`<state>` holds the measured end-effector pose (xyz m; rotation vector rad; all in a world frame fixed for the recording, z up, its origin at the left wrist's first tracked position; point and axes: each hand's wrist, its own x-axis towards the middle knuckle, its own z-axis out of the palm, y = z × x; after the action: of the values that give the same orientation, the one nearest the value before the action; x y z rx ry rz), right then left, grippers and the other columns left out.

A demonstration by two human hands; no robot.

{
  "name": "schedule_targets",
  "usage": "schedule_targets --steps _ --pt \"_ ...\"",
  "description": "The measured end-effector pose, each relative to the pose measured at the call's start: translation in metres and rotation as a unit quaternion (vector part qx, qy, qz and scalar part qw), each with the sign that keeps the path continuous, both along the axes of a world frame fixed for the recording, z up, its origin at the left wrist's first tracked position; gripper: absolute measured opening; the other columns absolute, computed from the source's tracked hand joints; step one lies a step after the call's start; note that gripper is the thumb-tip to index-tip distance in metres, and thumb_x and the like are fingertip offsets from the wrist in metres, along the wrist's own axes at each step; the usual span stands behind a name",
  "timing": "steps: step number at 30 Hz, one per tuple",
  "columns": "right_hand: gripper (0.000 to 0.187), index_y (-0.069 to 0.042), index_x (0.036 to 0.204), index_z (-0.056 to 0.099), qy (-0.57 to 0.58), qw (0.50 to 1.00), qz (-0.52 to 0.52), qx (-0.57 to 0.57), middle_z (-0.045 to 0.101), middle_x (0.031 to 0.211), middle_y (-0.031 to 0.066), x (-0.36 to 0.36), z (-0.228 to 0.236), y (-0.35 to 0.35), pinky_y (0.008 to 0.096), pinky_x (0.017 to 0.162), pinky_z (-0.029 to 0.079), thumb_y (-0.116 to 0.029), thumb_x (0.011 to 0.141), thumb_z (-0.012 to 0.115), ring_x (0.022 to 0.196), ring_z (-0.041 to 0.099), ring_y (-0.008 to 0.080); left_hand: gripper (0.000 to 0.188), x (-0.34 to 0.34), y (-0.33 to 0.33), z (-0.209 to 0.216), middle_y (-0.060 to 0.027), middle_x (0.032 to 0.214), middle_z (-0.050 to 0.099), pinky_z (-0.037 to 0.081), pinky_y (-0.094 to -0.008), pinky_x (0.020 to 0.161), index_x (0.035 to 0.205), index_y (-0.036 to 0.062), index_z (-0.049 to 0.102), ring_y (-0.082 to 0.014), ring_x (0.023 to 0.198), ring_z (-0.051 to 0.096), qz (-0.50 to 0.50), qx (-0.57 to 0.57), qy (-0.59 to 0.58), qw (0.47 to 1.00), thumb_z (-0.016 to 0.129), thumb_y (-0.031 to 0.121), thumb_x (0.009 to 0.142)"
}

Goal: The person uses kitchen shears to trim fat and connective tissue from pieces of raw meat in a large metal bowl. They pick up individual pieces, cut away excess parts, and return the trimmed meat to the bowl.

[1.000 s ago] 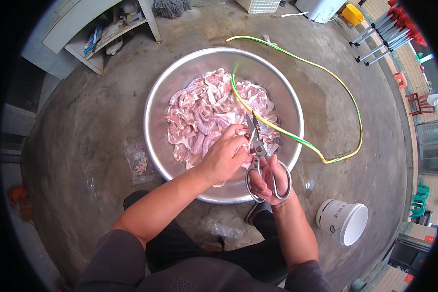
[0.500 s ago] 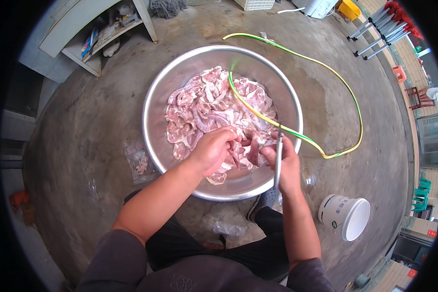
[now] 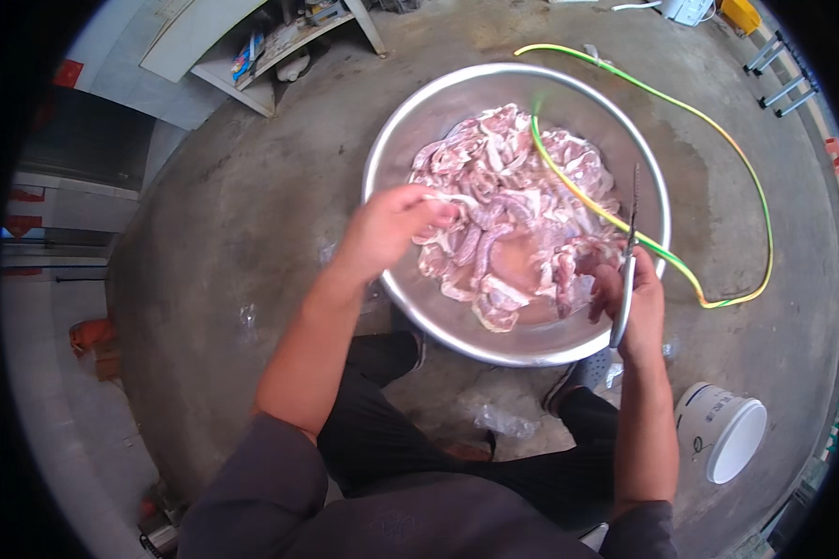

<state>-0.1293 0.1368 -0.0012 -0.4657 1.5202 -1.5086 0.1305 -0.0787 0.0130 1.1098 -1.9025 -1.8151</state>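
A large metal basin (image 3: 517, 356) on the floor holds many pieces of raw pink meat (image 3: 494, 186), with reddish liquid showing between them. My left hand (image 3: 387, 228) is over the basin's left rim, its fingers pinched together. A pale strip shows beside the fingertips, but whether it is held is unclear. At the basin's right side, my right hand (image 3: 639, 303) grips a knife-like cutting tool (image 3: 624, 303) with a grey handle and a slim dark blade pointing away from me. The same hand's fingers hold a piece of meat (image 3: 573, 275) inside the rim.
A yellow-green hose (image 3: 746, 168) loops over the right rim into the basin. A white bucket (image 3: 718, 429) lies tilted at the right. Clear plastic (image 3: 503, 421) is on the floor between my feet. At the far left stands a low shelf unit (image 3: 289, 47) with clutter.
My left hand has moved from the meat near the right hand toward the left rim. My right hand keeps the tool and the meat. The view has shifted left.
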Motion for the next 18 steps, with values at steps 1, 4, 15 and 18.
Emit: schedule_targets --steps 1,4,15,18 --pt "0.025 -0.002 0.116 0.055 0.012 1.000 -0.002 0.004 0.061 0.073 0.0039 0.002 0.000 0.002 0.0245 0.041 0.041 -0.007 0.095 0.066 0.050 0.053 0.0105 0.024 0.017 -0.005 0.000 -0.0059 0.101 0.075 0.051 -0.0265 0.077 0.107 -0.0004 0.071 -0.0120 0.088 0.068 0.043 -0.057 -0.084 0.994 0.059 0.019 0.100" --pt "0.029 -0.001 0.120 0.054 0.018 1.000 0.014 0.016 0.059 0.072 0.0037 0.009 -0.002 0.002 0.0244 0.040 0.041 -0.008 0.095 0.067 0.048 0.053 0.0105 0.030 0.089 -0.025 -0.030 -0.0104 0.087 0.074 0.050 -0.0326 0.071 0.094 -0.0012 0.074 -0.0198 0.077 0.067 0.051 -0.189 -0.334 0.922 0.066 0.028 0.092" --pt "0.021 -0.004 0.112 0.059 -0.025 0.999 0.030 0.007 0.062 0.074 0.0016 0.027 -0.007 -0.007 0.0209 0.043 0.041 -0.010 0.094 0.067 0.050 0.052 0.0070 0.043 0.175 -0.050 -0.106 -0.0176 0.096 0.073 0.053 -0.0441 0.080 0.100 -0.0015 0.072 -0.0335 0.090 0.070 0.039 -0.276 -0.539 0.795 0.063 0.041 0.096" --pt "0.027 -0.002 0.111 0.059 -0.060 0.997 0.037 -0.005 0.061 0.074 0.0011 0.034 0.000 -0.009 0.0213 0.050 0.040 -0.017 0.092 0.070 0.056 0.049 0.0068 0.033 0.104 -0.022 -0.062 -0.0101 0.099 0.073 0.054 -0.0359 0.078 0.110 0.0004 0.070 -0.0212 0.088 0.070 0.081 -0.155 -0.221 0.960 0.060 0.030 0.099"
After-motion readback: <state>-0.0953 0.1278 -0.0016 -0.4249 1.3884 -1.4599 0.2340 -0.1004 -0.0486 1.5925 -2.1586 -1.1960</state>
